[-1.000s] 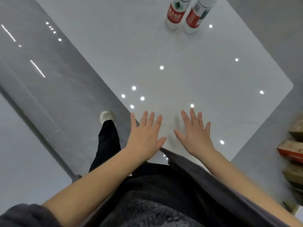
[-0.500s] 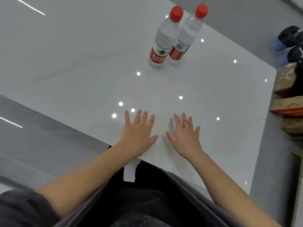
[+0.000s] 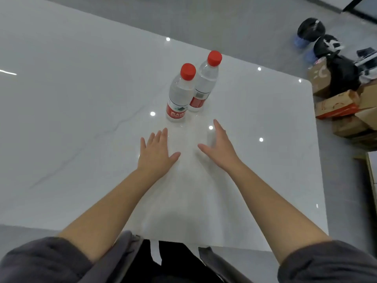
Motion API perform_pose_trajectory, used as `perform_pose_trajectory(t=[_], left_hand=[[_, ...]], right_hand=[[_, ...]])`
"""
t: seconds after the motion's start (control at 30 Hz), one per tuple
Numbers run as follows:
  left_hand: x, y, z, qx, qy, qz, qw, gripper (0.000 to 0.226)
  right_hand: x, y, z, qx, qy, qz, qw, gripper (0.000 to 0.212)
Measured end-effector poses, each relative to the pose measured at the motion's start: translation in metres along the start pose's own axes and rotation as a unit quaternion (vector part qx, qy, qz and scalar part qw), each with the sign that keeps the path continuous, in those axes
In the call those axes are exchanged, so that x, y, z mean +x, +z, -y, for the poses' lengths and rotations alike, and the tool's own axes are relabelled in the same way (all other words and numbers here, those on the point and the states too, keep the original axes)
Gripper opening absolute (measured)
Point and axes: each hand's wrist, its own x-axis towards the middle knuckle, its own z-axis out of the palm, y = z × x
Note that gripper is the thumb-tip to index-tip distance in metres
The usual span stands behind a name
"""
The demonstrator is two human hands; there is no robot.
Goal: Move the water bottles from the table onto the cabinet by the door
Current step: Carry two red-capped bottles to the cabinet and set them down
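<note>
White table (image 3: 81, 99) — two water bottles (image 3: 179, 94) just beyond both empty, spread grips — left hand (image 3: 156, 154), right hand (image 3: 221, 148).

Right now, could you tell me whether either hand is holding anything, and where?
Nothing is held: the left hand and right hand are open, short of the two bottles.

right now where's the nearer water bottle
Head view: the nearer water bottle stands upright mid-table, touching the other bottle, just beyond the left hand.

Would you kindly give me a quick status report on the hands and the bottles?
Left hand and right hand open, empty, short of the bottles. Near bottle and far bottle upright, side by side on the table. Nothing between.
</note>
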Motion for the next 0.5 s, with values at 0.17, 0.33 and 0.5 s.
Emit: perform_pose_trajectory(t=[0.17, 0.33, 0.5], left_hand=[[0.053, -0.018, 0.006, -0.26, 0.003, -0.044, 0.965, 0.116], [0.102, -0.015, 0.009, -0.326, 0.028, -0.055, 0.943, 0.111], [0.117, -0.022, 0.002, -0.332, 0.025, -0.064, 0.941, 0.064]], right_hand=[[0.055, -0.009, 0.023, 0.231, 0.028, -0.098, 0.968, 0.089], [0.102, -0.009, 0.033, 0.273, -0.012, -0.08, 0.959, 0.097], [0.143, 0.0, 0.034, 0.226, -0.052, -0.067, 0.97, 0.089]])
